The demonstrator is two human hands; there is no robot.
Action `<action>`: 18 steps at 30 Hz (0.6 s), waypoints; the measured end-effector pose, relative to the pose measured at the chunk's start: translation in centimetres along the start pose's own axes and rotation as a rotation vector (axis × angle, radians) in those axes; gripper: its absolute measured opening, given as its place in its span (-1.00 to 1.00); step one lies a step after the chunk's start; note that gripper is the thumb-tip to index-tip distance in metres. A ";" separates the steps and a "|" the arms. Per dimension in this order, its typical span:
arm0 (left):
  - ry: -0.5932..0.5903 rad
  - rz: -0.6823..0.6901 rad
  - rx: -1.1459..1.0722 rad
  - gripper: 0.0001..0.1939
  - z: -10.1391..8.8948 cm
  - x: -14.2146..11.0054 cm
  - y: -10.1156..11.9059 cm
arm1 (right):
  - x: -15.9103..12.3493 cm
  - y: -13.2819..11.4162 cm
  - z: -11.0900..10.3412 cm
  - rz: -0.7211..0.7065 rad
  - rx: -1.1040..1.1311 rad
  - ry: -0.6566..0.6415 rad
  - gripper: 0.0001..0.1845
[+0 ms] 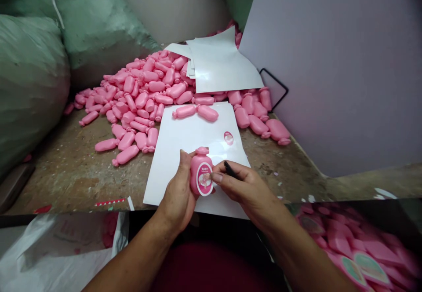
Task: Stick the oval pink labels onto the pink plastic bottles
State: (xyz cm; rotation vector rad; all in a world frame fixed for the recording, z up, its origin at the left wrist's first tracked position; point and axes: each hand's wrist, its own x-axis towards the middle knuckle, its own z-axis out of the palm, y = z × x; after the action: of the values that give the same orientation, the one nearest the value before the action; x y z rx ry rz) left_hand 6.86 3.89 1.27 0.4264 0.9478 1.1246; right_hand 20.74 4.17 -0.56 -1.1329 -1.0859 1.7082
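sacks of green woven plastic (29, 85) bank up ahead and to the left of the hands; lavender partition board (329, 63) stands to the right of them. rough, worn workbench (59, 173) runs beneath and ahead of both hands. heap of unlabelled pink plastic bottles (141, 85) lies beyond the hands, spreading left and right. white backing sheets (224, 61) lie stacked on the heap, further ahead and slightly right. black wire frame (275, 85) sits ahead and to the right, against the partition. nearer, below the right forearm, a bin of labelled pink bottles (356, 250) shows; white plastic bag (56, 257) lies below and left of the left hand.

white sheet (174, 151) lies on the bench directly under the hands. two unlabelled pink bottles (194, 111) rest at its far edge, ahead of the hands. oval pink label (228, 138) lies on the sheet just ahead of the right hand.

left hand (178, 191): closed around labelled pink "baby" bottle (201, 171), which stands upright between the hands, label facing up. right hand (245, 186): fingers curled, fingertip against the bottle's edge, pinching slim black tool (229, 169); tool tip hidden.
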 end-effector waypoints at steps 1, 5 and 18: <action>0.001 0.001 -0.003 -0.47 0.0 0.0 0.0 | 0.0 0.0 0.0 0.005 0.001 -0.001 -0.69; -0.014 0.012 -0.001 -0.47 -0.3 0.2 -0.2 | 0.2 0.1 0.2 0.013 0.017 0.002 -0.66; 0.000 0.032 0.012 -0.47 -0.3 0.2 -0.4 | 0.2 0.1 0.3 0.034 0.058 0.027 -0.65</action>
State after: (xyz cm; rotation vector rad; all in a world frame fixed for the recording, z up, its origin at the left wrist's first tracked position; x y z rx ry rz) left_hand 6.88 3.87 0.74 0.4521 0.9508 1.1485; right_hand 20.35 4.23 -0.62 -1.1410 -0.9992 1.7347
